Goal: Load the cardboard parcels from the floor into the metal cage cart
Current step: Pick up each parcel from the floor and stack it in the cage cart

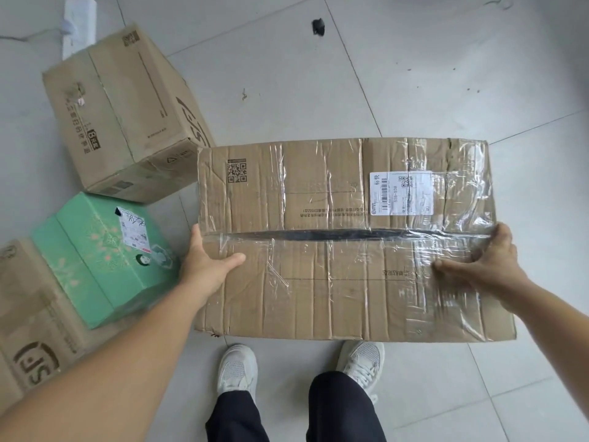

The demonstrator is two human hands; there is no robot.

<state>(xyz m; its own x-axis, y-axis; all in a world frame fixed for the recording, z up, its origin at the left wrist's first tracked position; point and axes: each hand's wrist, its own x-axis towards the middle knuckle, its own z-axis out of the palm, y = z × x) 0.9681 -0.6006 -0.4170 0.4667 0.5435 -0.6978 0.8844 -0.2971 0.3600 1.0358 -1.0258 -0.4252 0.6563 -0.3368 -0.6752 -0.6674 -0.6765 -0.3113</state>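
Observation:
I hold a large, flat cardboard parcel wrapped in clear tape, with a white shipping label at its right. It hangs level in front of me, above my shoes. My left hand grips its left end, thumb lying on the top face and fingers hidden down the side. My right hand grips the right end the same way, slightly blurred. A dark gap runs along the seam between the top flaps. The metal cage cart is not in view.
On the tiled floor to the left lie a tilted brown carton, a green box and another brown carton at the frame's edge. A white power strip lies at the far left. My white shoes stand below the parcel.

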